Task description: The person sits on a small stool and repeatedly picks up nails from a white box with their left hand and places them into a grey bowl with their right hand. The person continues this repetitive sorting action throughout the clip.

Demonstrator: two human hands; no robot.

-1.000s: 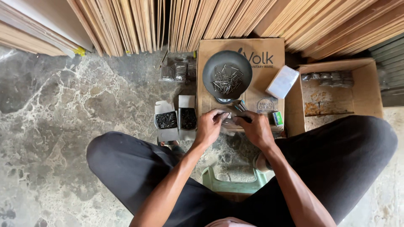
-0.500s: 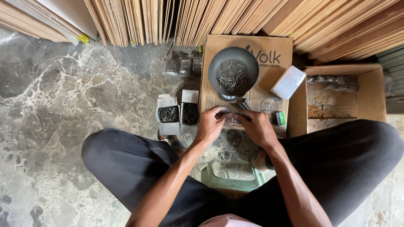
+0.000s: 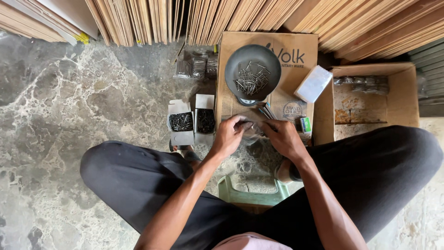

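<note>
My left hand [image 3: 230, 135] and my right hand [image 3: 283, 138] meet in front of me, both pinching a small clear plastic bag [image 3: 253, 131] held between them just above the floor. What the bag contains is hard to make out. Just beyond the hands a dark round pan [image 3: 252, 72] full of loose nails rests on a flat brown cardboard box [image 3: 296, 55]. To the left of my left hand stand two small open white boxes [image 3: 192, 121] filled with dark nails.
An open cardboard box [image 3: 370, 99] with bagged packets sits at the right, a white packet [image 3: 313, 84] by its edge. Several clear filled bags [image 3: 196, 67] lie near stacked wooden sheets [image 3: 222, 18] along the back. I sit on a green stool [image 3: 249, 194] over marble floor [image 3: 69, 106].
My hands stay together on the small bag with only slight finger shifts. The view has drifted a little, so everything sits marginally lower in frame.
</note>
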